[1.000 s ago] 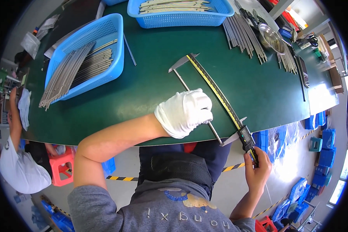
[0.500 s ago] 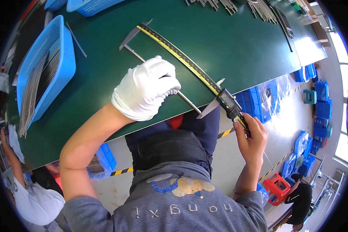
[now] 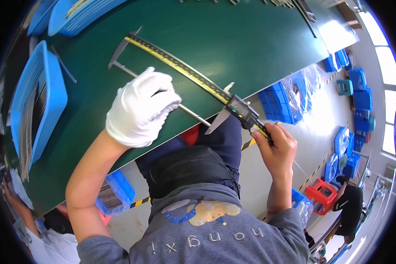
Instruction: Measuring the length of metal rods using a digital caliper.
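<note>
My left hand point(image 3: 141, 108), in a white glove, is closed round a thin metal rod point(image 3: 193, 114) over the front part of the green table. A long digital caliper point(image 3: 180, 66) with a yellow-edged scale lies slantwise beyond the rod. Its jaws stand at the rod's two ends, one at the far left and the other near the table edge. My bare right hand point(image 3: 277, 147) pinches the caliper's near end, just past the display slide point(image 3: 242, 111), out beyond the table edge.
At the left, a blue basket point(image 3: 53, 94) holds many thin rods, and a single rod point(image 3: 64, 65) lies beside it. Another blue basket point(image 3: 86, 20) stands at the back left. Blue crates point(image 3: 279, 103) and a red stool point(image 3: 321, 196) are on the floor. Other people sit at both sides.
The caliper, rod and both hands have shifted left in the view, along with the table and baskets. My grip on rod and caliper is the same.
</note>
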A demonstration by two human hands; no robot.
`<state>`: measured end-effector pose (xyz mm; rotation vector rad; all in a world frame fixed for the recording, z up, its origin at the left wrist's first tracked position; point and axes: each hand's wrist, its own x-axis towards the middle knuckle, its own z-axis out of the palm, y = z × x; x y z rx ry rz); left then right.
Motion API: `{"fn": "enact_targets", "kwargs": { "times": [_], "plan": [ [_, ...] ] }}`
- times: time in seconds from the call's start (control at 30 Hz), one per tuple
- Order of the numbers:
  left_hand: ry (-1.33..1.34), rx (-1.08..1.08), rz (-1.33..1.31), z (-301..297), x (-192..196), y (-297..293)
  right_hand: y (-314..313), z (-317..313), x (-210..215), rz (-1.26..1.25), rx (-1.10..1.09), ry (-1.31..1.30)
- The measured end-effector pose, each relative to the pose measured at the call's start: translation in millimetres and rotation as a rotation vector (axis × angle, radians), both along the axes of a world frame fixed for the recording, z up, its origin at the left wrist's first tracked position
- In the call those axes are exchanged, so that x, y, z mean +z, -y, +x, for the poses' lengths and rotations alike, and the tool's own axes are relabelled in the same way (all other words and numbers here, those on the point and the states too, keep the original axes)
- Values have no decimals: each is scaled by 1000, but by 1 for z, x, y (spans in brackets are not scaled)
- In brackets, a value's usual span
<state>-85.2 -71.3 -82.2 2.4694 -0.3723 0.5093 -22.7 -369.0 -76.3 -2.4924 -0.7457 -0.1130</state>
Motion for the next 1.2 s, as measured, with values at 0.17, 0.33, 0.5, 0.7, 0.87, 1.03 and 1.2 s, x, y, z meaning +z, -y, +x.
{"fn": "enact_targets", "kwargs": {
  "times": [0.17, 0.33, 0.5, 0.7, 0.87, 1.03, 1.2],
  "plan": [
    [29, -2, 121, -7, 4, 2, -1, -3, 1, 4, 21, -31],
    [-7, -50, 123, -8, 5, 4, -2, -4, 2, -33, 45, -50],
    [-13, -90, 152, -6, 13, 5, -4, -4, 15, -105, 46, -36],
    [-104, -94, 268, -4, 17, 12, -16, 5, 7, -88, 26, -23],
    [5, -153, 336, -26, -11, 34, -15, 18, 10, -65, 60, -14],
    [325, -189, 405, -28, 26, 16, -32, 39, 9, 40, 109, 33],
    [355, 42, 702, 52, 92, -34, -32, 50, 3, -113, 161, -12]
  ]
}}
